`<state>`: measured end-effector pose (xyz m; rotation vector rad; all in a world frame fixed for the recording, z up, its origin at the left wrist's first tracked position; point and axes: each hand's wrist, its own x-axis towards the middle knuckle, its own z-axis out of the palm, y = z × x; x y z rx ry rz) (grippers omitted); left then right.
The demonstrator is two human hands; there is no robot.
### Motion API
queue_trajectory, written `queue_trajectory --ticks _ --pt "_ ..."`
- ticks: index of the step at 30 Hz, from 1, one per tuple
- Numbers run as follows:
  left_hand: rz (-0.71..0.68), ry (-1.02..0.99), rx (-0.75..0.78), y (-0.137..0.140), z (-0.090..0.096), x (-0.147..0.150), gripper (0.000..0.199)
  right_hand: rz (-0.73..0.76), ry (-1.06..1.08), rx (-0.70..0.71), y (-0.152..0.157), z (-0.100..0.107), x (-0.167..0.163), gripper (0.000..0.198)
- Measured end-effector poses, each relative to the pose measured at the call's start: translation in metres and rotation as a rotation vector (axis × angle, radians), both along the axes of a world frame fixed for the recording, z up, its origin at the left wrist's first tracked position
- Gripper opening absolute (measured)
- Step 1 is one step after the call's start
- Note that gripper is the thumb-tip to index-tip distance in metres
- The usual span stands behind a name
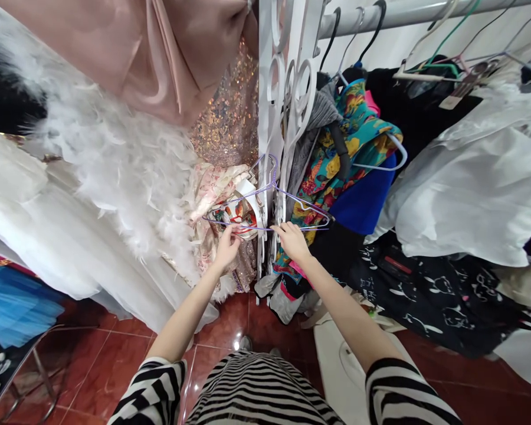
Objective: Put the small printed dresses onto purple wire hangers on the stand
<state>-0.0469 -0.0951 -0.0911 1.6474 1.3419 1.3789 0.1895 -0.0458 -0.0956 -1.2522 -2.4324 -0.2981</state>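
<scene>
A thin purple wire hanger [273,185], which may be more than one stacked together, is held out in front of the white metal racks with its hook upward. My left hand [228,245] pinches the lower bar left of its middle. With thumb and fingers closed, my right hand [292,241] grips the same bar on the right side. No garment hangs on this hanger. Behind its left half are a pale floral garment [212,188] and white hanger parts [246,190]. A teal flowered garment [324,168] hangs behind the right half.
White scrolled rack ends [307,88] stand ahead. To the left hang a pink satin garment [128,53], white feathers [115,147] and a blue tulle skirt [15,301]. White blouses [473,177] and a black printed garment [429,289] hang right. A white surface [343,366] sits low over red tiles [115,354].
</scene>
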Motion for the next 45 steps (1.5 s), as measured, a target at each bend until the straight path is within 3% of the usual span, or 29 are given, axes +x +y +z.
queue_trajectory --ticks 9,15,19,22,31,37,45 --pt "0.040 0.108 -0.073 -0.002 0.000 -0.004 0.053 0.010 0.042 -0.031 -0.004 0.004 0.001 0.042" --pt "0.065 0.202 -0.063 -0.004 0.006 -0.002 0.055 0.061 0.003 -0.078 -0.005 0.008 -0.001 0.053" --pt "0.104 0.293 -0.051 -0.001 0.013 -0.001 0.037 0.099 -0.015 -0.103 -0.014 0.015 -0.005 0.051" --pt "0.058 0.363 -0.104 0.002 0.019 0.001 0.022 0.083 0.005 -0.095 -0.015 0.017 -0.001 0.042" --pt "0.001 0.383 -0.132 0.014 0.022 -0.002 0.017 -0.144 0.057 0.002 -0.002 0.008 0.048 0.042" --pt "-0.013 0.370 -0.141 0.020 0.013 -0.002 0.026 -0.166 0.124 0.029 0.000 -0.002 0.064 0.046" --pt "-0.037 0.345 0.003 0.002 0.006 -0.003 0.057 -0.212 0.239 0.069 -0.016 -0.015 0.036 0.045"
